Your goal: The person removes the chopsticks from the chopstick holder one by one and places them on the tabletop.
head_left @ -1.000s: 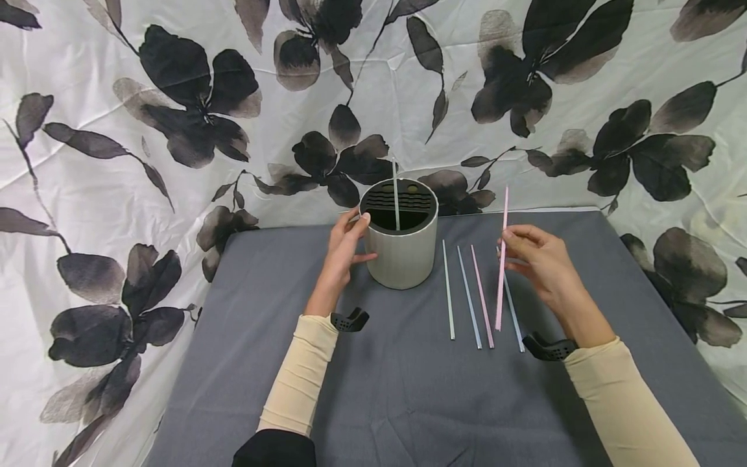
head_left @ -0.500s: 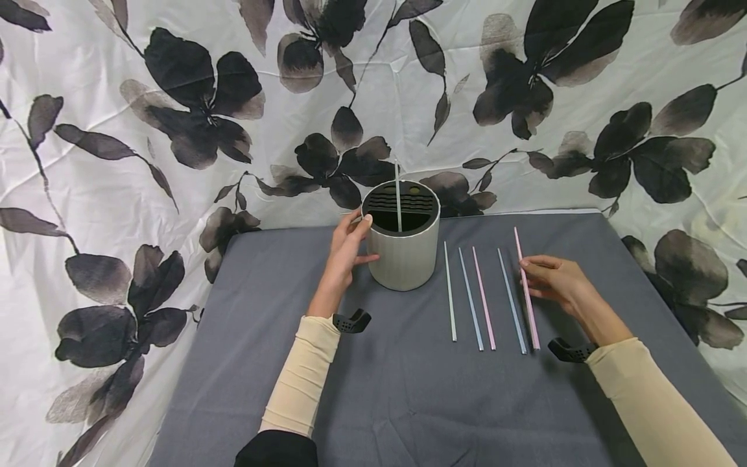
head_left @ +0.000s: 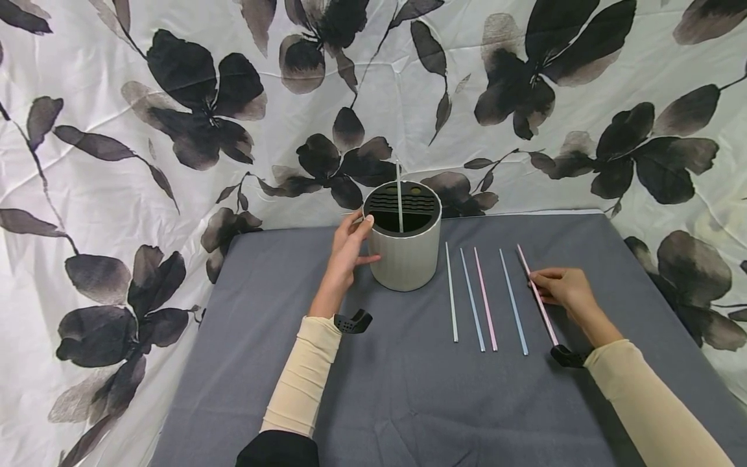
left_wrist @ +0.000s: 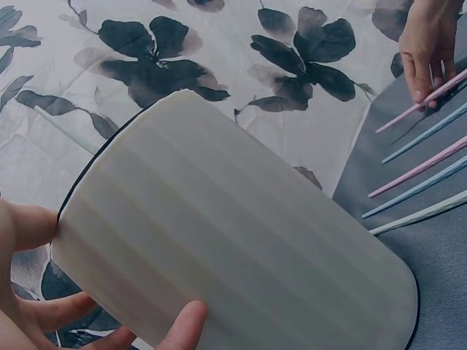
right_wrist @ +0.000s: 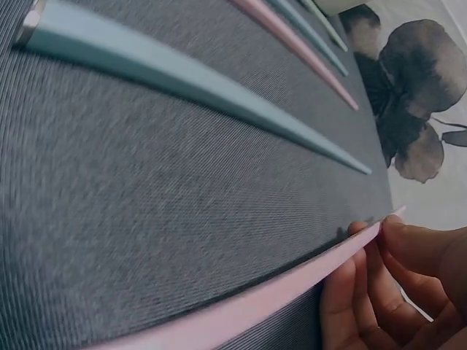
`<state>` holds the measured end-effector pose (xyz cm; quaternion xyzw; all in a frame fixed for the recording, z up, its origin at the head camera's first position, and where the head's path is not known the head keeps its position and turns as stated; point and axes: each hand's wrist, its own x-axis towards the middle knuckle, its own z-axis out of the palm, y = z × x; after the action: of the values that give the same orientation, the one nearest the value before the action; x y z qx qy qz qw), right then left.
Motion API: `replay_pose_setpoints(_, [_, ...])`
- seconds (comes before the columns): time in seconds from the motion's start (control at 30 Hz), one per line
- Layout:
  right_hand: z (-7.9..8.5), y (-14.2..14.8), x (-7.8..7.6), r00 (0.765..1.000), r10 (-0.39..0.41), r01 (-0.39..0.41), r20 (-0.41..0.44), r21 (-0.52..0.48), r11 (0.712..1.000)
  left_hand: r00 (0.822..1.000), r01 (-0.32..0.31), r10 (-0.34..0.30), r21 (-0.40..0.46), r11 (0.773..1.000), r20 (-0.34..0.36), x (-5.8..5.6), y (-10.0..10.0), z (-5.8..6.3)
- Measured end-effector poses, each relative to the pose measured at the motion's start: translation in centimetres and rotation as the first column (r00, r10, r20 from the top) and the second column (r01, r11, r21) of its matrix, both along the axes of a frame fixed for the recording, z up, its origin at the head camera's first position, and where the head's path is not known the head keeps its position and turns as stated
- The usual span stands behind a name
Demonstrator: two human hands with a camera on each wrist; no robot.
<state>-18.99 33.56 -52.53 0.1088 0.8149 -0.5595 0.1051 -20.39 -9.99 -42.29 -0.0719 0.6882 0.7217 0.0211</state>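
Observation:
My left hand [head_left: 348, 250] holds the left side of a pale ribbed utensil holder [head_left: 404, 263], which has a dark, slotted top. One pale chopstick [head_left: 399, 201] stands upright in that top. At the right, my right hand [head_left: 565, 292] pinches a pink chopstick [head_left: 544, 314] near its upper, thinner part, low over the cloth; whether it touches the cloth all along I cannot tell. Left of it lie a blue chopstick [head_left: 513, 302], another pink chopstick [head_left: 485, 299], a second blue chopstick [head_left: 472, 299] and a pale green chopstick [head_left: 451, 292], roughly side by side.
A grey cloth [head_left: 408, 389] covers the table. Behind it hangs a white curtain [head_left: 432, 130] with dark flowers, close to the back of the holder. The chopsticks lie to the right of the holder with narrow gaps between them.
My right hand has carried the pink chopstick right and down, from above the rightmost blue chopstick to the cloth on its right. My left hand stays on the utensil holder.

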Motion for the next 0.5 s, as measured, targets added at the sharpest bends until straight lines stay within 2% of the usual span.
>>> replay_pose_setpoints(0.17, [-0.48,0.04,0.01,1.000,0.002,-0.001,-0.026,0.035,0.999,1.000,-0.002,0.002,0.005,1.000,0.001,0.00,0.03,0.04])
replay_pose_setpoints(0.3, [-0.55,-0.11,0.04,0.998,0.016,-0.010,-0.055,0.115,0.993,1.000,-0.007,0.007,0.013,1.000,-0.006,0.03,0.03,0.01])
replay_pose_setpoints(0.5, [-0.76,-0.41,0.02,0.997,-0.011,0.027,-0.076,0.214,0.977,1.000,-0.003,0.003,0.003,1.000,-0.022,0.05,-0.06,-0.20])
